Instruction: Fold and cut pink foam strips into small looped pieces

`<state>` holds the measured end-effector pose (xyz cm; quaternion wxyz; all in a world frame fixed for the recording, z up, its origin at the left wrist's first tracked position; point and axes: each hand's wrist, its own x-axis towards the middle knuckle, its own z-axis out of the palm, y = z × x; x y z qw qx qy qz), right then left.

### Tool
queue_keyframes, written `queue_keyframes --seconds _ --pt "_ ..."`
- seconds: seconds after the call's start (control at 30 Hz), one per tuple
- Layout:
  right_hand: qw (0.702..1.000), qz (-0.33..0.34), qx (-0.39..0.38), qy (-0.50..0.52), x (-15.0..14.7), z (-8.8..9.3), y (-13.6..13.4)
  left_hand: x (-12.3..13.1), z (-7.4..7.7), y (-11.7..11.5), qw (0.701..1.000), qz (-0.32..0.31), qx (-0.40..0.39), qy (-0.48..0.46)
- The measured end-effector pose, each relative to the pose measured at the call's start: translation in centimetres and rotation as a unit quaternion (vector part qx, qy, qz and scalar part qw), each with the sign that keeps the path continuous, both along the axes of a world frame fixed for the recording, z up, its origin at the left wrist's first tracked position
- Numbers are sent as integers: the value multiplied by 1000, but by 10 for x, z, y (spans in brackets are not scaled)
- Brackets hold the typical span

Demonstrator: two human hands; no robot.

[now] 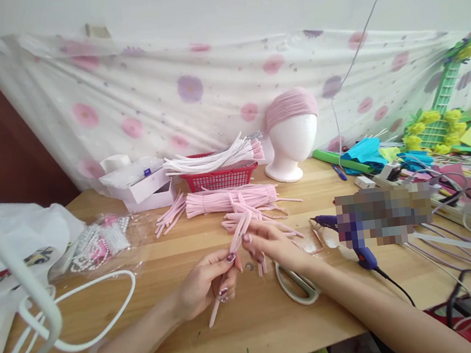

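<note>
Pale pink pipe cleaners (238, 230), bent into a loop, are held up between my two hands over the table. My left hand (215, 278) pinches their lower part, and one end sticks out below its fingers. My right hand (271, 246) has its thumb and fingers closed on the looped strands; its exact grip is partly hidden. Behind the hands lies a thick bundle of pink pipe cleaners (229, 198), with shorter pieces (169, 215) to its left. Under my right forearm are scissors (297, 285), their handles showing.
A red basket (221, 178) of white pipe cleaners stands behind the bundle, beside a white foam head (293, 141) with a pink wrap. At right lie a blue glue gun (363, 250) and tangled cables (461, 253). Bagged beads (103, 245) and a white tube (132, 279) are left.
</note>
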<state>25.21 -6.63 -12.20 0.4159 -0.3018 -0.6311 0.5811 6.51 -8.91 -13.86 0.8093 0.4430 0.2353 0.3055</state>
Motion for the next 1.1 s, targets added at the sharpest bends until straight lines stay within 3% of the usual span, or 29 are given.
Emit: queue_keyframes --seconds 0.1,0.27,0.43,0.53,0.7,0.87,1.1 --pt "997 23 47 -65 -8 -2 -10 2 -3 0 998 8 27 52" --pt "977 -60 141 -150 -9 -7 -11 4 -1 -3 967 65 159 188" --pt "970 -92 151 -164 -10 -11 -11 4 4 -7 947 98 215 219" --pt "955 -117 196 -190 -11 -14 -10 4 3 -7 948 88 213 218" --pt "902 -131 323 -256 -8 -19 -8 4 1 -6 964 78 164 197" --pt "860 -131 402 -285 -5 -21 -7 3 3 -6 974 70 133 169" --pt "853 -142 412 -286 2 -19 0 2 2 -5 979 19 120 166"
